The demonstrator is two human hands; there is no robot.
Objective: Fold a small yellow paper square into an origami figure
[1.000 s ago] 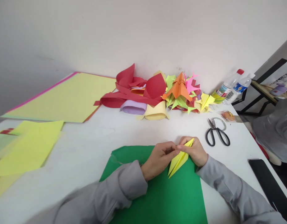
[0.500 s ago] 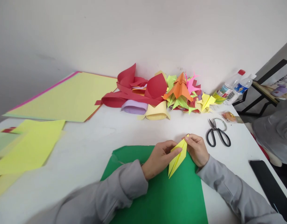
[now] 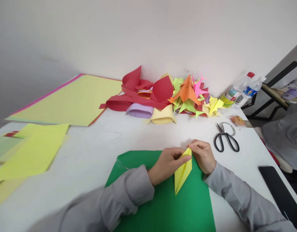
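A piece of yellow folded paper (image 3: 182, 174), long and diamond-shaped with a crease line down its middle, is held over a green sheet (image 3: 160, 206). My left hand (image 3: 168, 163) grips its left side, with the thumb lying across the front and the other fingers partly hidden behind. At the upper tip, my right hand (image 3: 203, 155) is closed, pinching the paper between thumb and fingers. The lower point of the paper hangs toward me, free of both hands.
Scissors (image 3: 226, 138) lie right of my right hand. Paper crowns (image 3: 162, 116) and folded paper pieces (image 3: 187, 91) are piled against the wall, with plastic bottles (image 3: 250, 89) beside them. Yellow sheets (image 3: 34, 151) lie left, a black flat object (image 3: 280, 193) right.
The yellow folded paper has shifted slightly down and toward me, its upper tip now lower. My right fingers have moved a little left along with the tip.
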